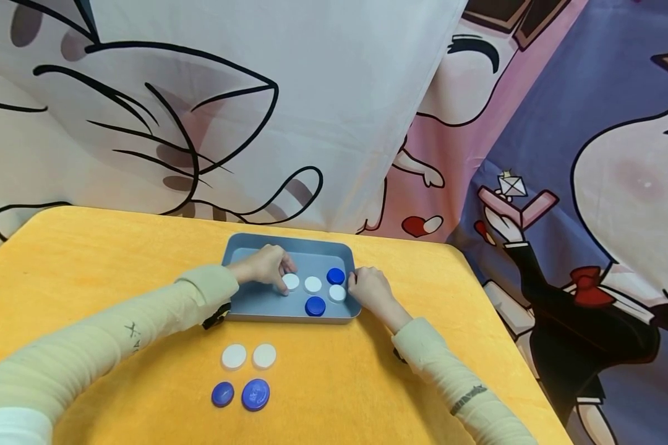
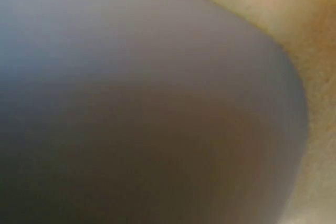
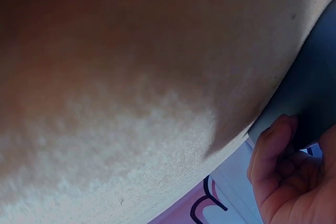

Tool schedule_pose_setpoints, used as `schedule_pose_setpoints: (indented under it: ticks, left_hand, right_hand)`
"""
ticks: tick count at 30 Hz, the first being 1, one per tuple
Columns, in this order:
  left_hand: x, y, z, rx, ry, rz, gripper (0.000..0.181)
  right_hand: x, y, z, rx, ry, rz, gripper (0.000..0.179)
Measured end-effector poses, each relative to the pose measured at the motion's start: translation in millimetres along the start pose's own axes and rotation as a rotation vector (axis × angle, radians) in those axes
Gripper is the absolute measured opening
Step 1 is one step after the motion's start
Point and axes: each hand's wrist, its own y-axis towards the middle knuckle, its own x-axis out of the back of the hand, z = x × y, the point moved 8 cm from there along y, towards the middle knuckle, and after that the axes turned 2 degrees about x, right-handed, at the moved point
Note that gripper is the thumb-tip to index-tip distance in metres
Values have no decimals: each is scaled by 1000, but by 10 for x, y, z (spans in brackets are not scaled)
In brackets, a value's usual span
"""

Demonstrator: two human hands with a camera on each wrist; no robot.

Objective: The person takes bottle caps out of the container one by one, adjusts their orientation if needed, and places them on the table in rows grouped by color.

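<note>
My left hand (image 1: pixel 267 264) reaches over the blue-grey tray (image 1: pixel 256 304) and pinches a white bottle cap (image 1: pixel 292 282) between thumb and fingers, low over the tray floor. Just right of it lie two more white caps, one in the middle (image 1: pixel 313 284) and one by the right wall (image 1: pixel 337 293). A blue cap (image 1: pixel 336 276) sits toward the back right, and another blue cap (image 1: pixel 315 306) is near the front wall. With curled fingers, my right hand (image 1: pixel 372 288) grips the tray's right rim; the right wrist view shows this hand (image 3: pixel 294 177) against the tray wall.
In front of the tray, two white caps (image 1: pixel 234 356) lie side by side on the yellow table (image 1: pixel 145 358). Nearer still are a small blue cap (image 1: pixel 222 394) and a larger blue one (image 1: pixel 256 394). Behind the table hangs a cartoon-printed cloth (image 1: pixel 334 111). The left wrist view is mostly blurred.
</note>
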Motion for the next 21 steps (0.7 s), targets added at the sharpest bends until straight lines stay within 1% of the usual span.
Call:
schedule_pose_setpoints:
  ticks: [7,14,21]
  left_hand:
    - [3,2,-12,-12,10,-23,41]
    - [-11,8,-15,-8,22,-18,39]
    - [37,-37,-37,-29,34,-25,39]
  right_hand:
    - [0,3,-3,-4,-2,1,43]
    - [-9,1,-1,3,-3,1,42]
    - [6,-18,7,1,4,-1,42]
